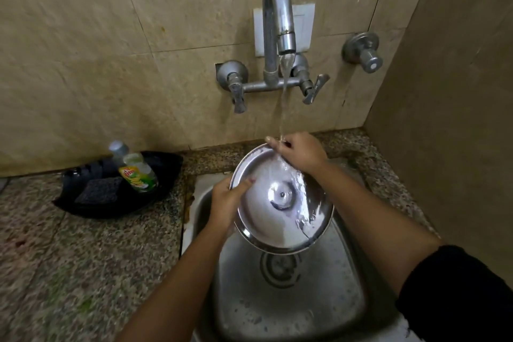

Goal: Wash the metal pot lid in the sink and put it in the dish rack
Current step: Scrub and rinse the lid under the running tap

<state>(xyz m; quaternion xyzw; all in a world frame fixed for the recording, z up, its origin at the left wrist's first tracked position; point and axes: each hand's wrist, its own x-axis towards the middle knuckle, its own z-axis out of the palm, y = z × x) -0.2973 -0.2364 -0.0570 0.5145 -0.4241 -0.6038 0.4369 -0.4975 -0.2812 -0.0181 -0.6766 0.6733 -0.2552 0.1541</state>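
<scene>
Gripping the tilted metal pot lid (pixel 280 203), underside up, both hands' fingers closed on its rim

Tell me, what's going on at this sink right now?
A person is rinsing a metal pot lid over the steel sink. The left hand grips the lid's left rim; the right hand holds its far edge, where water from the wall faucet lands. A dish soap bottle and scrub pad sit in a black tray on the counter.

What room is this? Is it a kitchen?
Most likely a kitchen wash-up corner: a steel sink under a running wall tap, dish soap in a tray on the stone counter, and a metal pot lid being rinsed.
</scene>
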